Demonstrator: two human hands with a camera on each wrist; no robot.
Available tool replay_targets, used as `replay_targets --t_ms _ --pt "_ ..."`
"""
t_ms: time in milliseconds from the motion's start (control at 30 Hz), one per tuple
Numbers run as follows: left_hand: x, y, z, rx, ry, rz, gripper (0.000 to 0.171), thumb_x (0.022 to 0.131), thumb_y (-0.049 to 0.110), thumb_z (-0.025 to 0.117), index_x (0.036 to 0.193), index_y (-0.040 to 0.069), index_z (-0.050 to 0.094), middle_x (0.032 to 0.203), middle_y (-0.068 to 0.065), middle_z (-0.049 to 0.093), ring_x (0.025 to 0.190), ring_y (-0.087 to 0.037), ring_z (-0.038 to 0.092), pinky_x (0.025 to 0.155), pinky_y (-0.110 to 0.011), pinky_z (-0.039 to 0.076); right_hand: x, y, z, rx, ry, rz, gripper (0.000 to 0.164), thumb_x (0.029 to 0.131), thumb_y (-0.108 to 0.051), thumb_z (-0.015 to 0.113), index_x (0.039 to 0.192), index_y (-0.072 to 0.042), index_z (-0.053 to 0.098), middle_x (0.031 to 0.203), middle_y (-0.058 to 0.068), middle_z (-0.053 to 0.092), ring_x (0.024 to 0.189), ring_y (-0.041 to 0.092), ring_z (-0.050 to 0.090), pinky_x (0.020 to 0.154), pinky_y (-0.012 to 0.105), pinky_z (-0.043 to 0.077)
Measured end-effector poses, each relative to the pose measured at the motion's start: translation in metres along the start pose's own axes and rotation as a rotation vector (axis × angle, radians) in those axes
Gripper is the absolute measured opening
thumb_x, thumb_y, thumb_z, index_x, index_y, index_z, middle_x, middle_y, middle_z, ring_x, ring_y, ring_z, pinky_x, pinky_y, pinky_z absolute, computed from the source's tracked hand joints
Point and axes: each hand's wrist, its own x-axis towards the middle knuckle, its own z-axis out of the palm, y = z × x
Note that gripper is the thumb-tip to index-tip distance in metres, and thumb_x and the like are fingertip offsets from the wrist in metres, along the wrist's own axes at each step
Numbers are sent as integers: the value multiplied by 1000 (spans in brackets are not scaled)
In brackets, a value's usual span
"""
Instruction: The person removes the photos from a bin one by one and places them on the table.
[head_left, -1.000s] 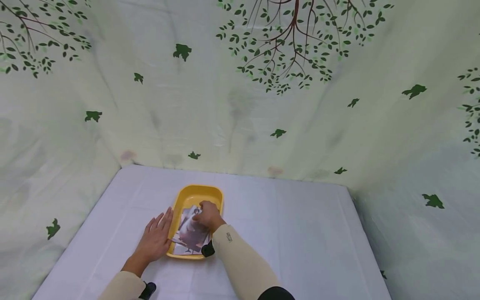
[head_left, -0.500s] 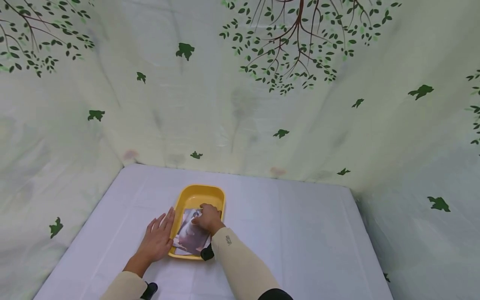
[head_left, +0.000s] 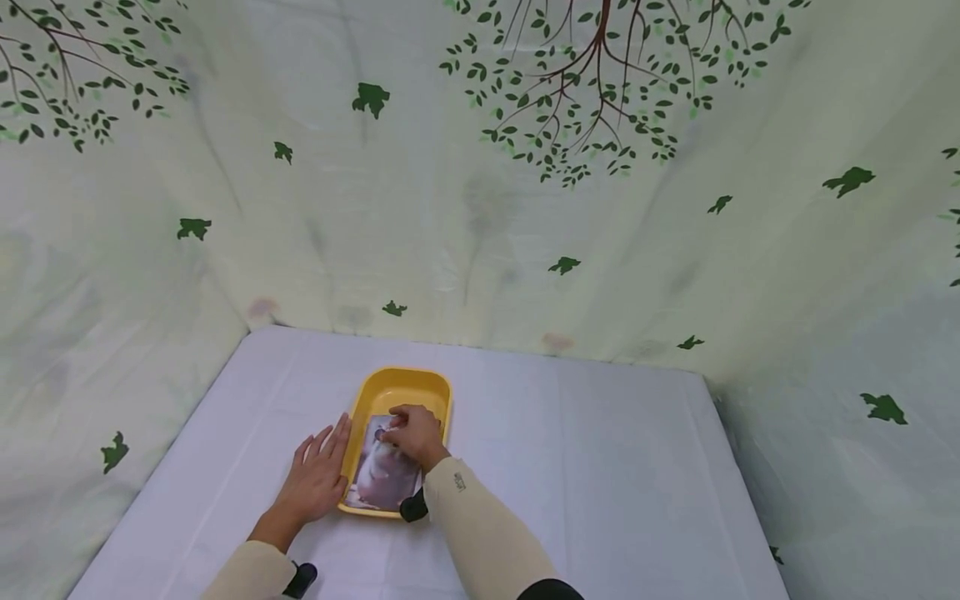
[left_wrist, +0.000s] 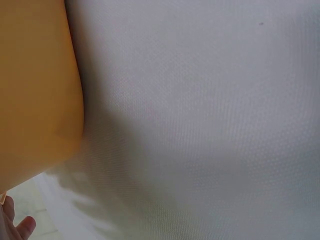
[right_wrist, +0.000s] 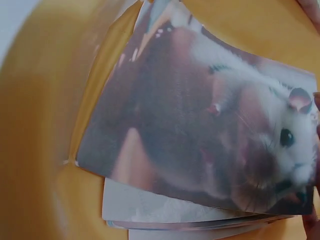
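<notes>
A yellow tray [head_left: 375, 385] stands on the white table. My right hand [head_left: 417, 435] reaches into it and holds the far edge of a glossy photo print [head_left: 384, 479]. In the right wrist view the print shows a white hamster [right_wrist: 280, 140] and bends up slightly, with fingertips [right_wrist: 312, 225] at its edge. Beneath it lie several more prints [right_wrist: 145, 202] in a loose stack. My left hand [head_left: 313, 468] rests along the tray's left side, fingers straight. The left wrist view shows mostly the tray's outer wall [left_wrist: 40, 90], with fingertips at the lower left corner.
White cloth covers the table [head_left: 570, 467] around the tray. Behind and beside it hang pale curtains [head_left: 480, 225] printed with branches and green leaves. Both arms wear beige sleeves [head_left: 487, 521], with black camera mounts [head_left: 414, 505] at the wrists.
The hamster print has turned and settled straighter over the stack, so less of the prints below shows. My right hand has shifted slightly; the left stays at the tray's side.
</notes>
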Motion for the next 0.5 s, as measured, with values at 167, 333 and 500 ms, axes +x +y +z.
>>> replay_targets --t_ms 167,333,500 --pt "0 1 -1 1 -9 -12 78 82 13 57 148 -5 17 154 -21 26 135 -43 28 109 -62 21 -1 -1 2 180 4 8 29 76 -6 79 104 -4 73 76 -5 63 66 7 56 58 21 51" --pt "0 1 0 11 -3 -17 80 82 14 58 148 -4 17 154 -21 27 135 -43 30 109 -62 21 -2 -1 3 201 -17 40 17 76 -3 77 92 -9 75 74 -5 65 66 8 58 60 22 53" --pt "0 2 0 11 -7 -21 80 82 14 58 149 -3 17 154 -21 27 135 -43 30 109 -62 20 -2 1 2 104 -42 -41 8 78 -3 76 84 -9 76 73 -8 64 67 5 55 61 19 51"
